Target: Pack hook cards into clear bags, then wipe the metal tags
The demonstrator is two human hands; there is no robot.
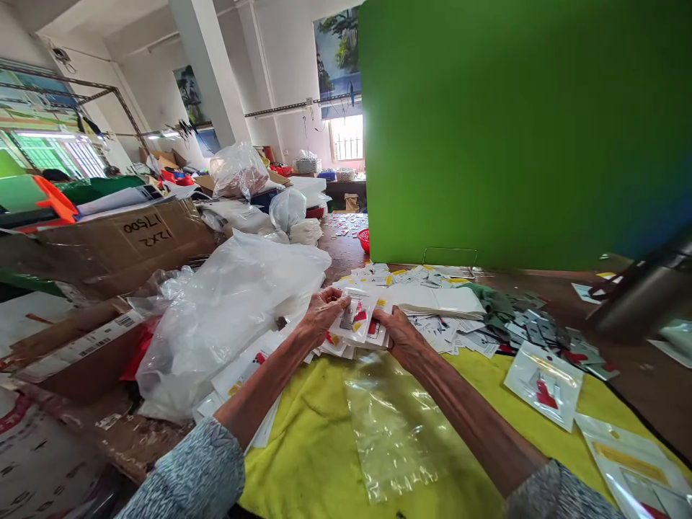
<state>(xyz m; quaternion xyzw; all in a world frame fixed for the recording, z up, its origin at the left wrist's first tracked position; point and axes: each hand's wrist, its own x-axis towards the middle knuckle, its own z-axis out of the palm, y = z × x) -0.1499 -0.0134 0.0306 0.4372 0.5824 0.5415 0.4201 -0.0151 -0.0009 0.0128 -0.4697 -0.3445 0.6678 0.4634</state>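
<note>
Workroom carton (116,249) with "12X2", hand-held packets (354,315)

The head camera looks forward, down toward hands (323,316).

Workshop, packing type. Cardboard carton (108,249) with handwritten figures at nine o'clock, large plastic bag (232,303) towards eight. Brown surface (643,386) at four o'clock, bearing filled packets (543,382) and loose cards (533,328).

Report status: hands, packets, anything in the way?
Left hand and right hand gripping printed packets. Clear plastic bag lying on yellow cloth, nearer the wearer. Nothing visibly blocking either hand.
</note>
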